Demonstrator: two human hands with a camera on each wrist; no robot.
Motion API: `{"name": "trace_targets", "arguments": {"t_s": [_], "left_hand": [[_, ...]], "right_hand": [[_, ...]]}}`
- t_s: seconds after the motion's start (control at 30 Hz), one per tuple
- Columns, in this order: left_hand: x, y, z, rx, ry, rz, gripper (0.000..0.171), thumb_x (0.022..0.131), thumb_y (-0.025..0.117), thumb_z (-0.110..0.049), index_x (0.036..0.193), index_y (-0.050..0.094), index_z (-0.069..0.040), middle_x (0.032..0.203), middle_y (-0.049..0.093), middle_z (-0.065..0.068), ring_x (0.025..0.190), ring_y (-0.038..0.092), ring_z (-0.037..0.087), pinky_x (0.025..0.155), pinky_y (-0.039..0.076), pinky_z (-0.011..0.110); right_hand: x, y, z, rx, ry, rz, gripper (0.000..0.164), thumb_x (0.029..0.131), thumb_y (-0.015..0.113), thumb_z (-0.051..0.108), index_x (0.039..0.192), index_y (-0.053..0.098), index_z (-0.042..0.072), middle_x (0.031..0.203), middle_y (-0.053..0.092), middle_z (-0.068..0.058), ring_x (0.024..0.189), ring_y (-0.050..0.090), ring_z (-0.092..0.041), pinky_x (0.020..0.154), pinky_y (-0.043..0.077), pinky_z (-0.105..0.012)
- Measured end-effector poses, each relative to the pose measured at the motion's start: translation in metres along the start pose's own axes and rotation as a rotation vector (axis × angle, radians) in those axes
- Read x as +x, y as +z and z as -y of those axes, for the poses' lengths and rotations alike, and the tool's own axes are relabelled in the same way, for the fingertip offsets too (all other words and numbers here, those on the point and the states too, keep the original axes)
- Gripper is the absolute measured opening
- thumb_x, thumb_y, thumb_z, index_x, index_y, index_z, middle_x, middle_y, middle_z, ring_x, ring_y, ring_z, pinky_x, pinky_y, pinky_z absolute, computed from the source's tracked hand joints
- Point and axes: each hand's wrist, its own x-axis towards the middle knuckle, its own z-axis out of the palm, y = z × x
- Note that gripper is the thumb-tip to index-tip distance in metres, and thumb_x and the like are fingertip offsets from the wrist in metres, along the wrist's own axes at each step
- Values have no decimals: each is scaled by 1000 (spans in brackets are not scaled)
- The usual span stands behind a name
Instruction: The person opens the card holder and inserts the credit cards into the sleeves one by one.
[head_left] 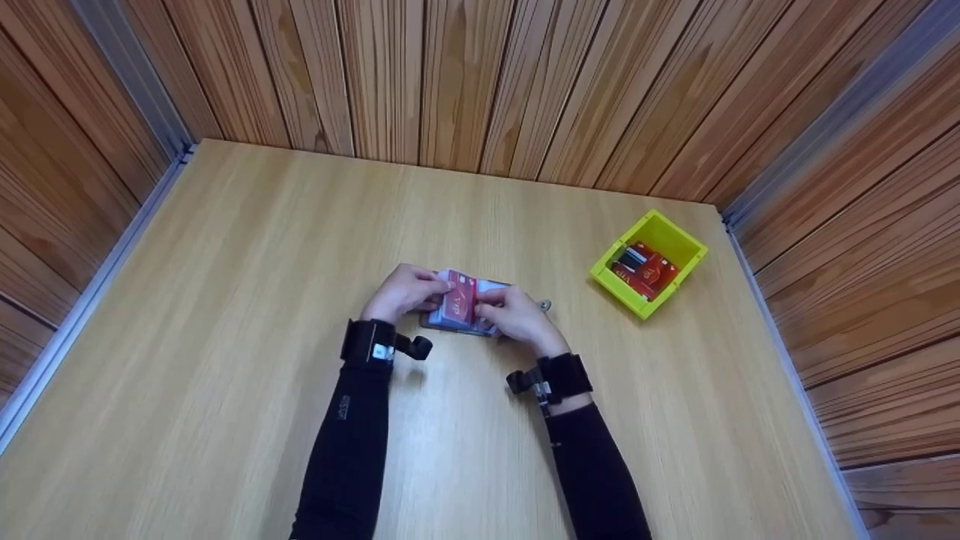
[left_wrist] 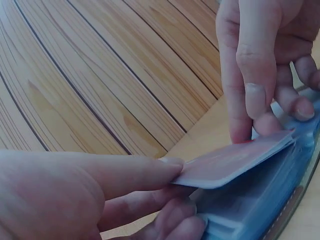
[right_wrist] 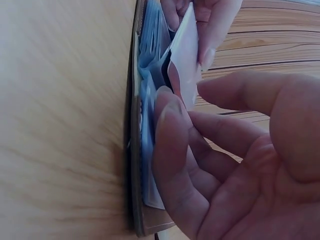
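Observation:
A card holder (head_left: 441,325) with a dark cover and clear plastic sleeves lies spread on the table in the middle of the head view. One raised clear sleeve (left_wrist: 235,162) has a red VIP card (head_left: 460,298) in it. My left hand (head_left: 405,291) pinches the left edge of that sleeve between thumb and fingers. At the opposite edge, my right hand (head_left: 517,313) pinches the red card at the sleeve's mouth; its fingers partly hide the grip. More sleeves (right_wrist: 153,40) are stacked beneath in the right wrist view.
A yellow bin (head_left: 684,246) stands to the right on the wooden table (head_left: 247,247), with several red cards (head_left: 654,274) inside. A small metal clasp (head_left: 544,304) shows beside my right hand. Wood-panelled walls (head_left: 465,82) border the table.

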Motion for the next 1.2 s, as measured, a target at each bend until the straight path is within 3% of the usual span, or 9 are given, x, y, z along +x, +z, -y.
{"name": "trace_targets", "arguments": {"t_s": [0.27,0.4,0.57,0.73,1.0,1.2], "left_hand": [[-4,-1,-8,-12,11,43,32,106,67,-18,126,75,6,92,72,-1,83,67,9,81,63,23],[-7,-1,-12,-23,17,24,33,105,65,-17,126,74,8,90,71,0,81,65,10,75,61,21],[-7,-4,-10,-9,21,-10,31,104,68,-18,121,76,7,87,72,0,77,66,11,70,61,21],[-6,-7,-9,9,7,-29,30,102,68,-19,115,77,6,88,74,3,77,68,12,71,62,23],[-17,-14,-22,120,-17,-79,35,108,65,-29,125,74,0,108,73,12,94,67,21,82,59,32],[-31,-8,-39,153,71,-87,38,110,63,-34,133,72,-5,130,71,18,119,66,32,98,57,40]], "right_hand": [[2,-3,-1,66,27,45,37,105,62,15,139,71,4,91,69,-3,68,61,-10,57,53,-24],[0,-6,0,76,49,59,40,105,62,18,142,69,5,90,70,-2,72,63,-11,60,54,-25],[-2,-10,0,111,100,52,41,103,63,18,143,68,6,100,75,-4,80,67,-13,65,56,-26],[-7,-16,-2,91,91,61,37,106,63,22,139,69,6,114,78,-10,90,70,-14,72,58,-26],[-15,-33,4,128,50,39,39,109,60,25,142,68,7,124,77,-13,102,70,-22,86,61,-35],[-29,-57,6,131,27,-19,43,110,58,26,146,64,4,132,73,-23,116,72,-35,100,62,-47]]}}
